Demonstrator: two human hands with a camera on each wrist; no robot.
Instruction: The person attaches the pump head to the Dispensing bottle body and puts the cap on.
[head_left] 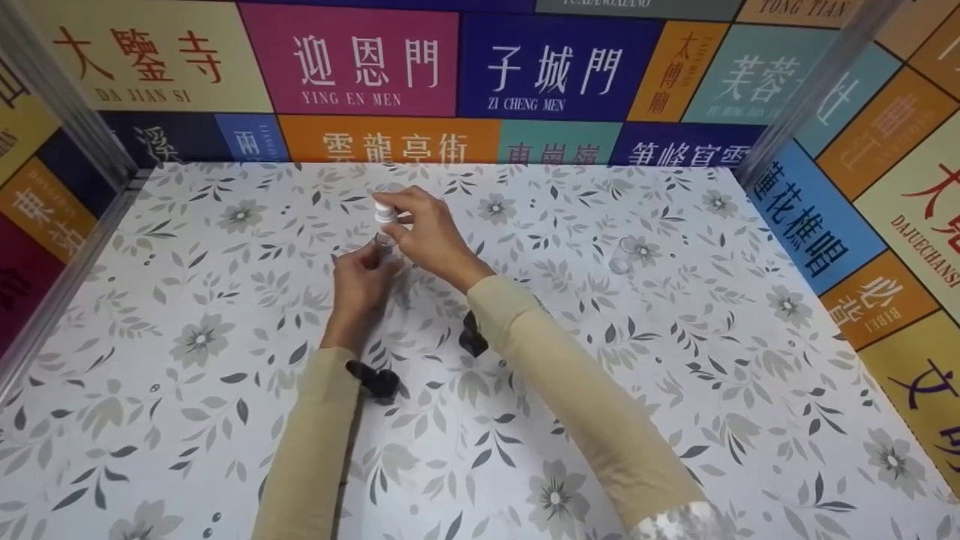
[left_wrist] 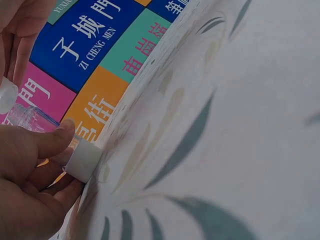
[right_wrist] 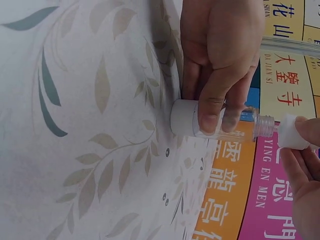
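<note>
A clear bottle point(right_wrist: 237, 125) with a white base point(right_wrist: 184, 117) and a threaded neck stands on the table in the right wrist view. My left hand point(head_left: 362, 281) grips its lower body, thumb on one side and fingers on the other. Just above the neck, my right hand point(head_left: 427, 232) pinches a white cap point(right_wrist: 291, 132) between thumb and fingers. A small gap shows between cap and neck; whether a thin tube runs through it I cannot tell. In the left wrist view the same cap point(left_wrist: 7, 96) appears at the left edge.
To the right on the patterned tabletop point(head_left: 225, 420) lies a small transparent piece point(head_left: 621, 259), faint against the print. Panels with large lettering point(head_left: 349, 64) border the table at the back and sides. Dark wrist mounts point(head_left: 379, 381) hang at both sleeves.
</note>
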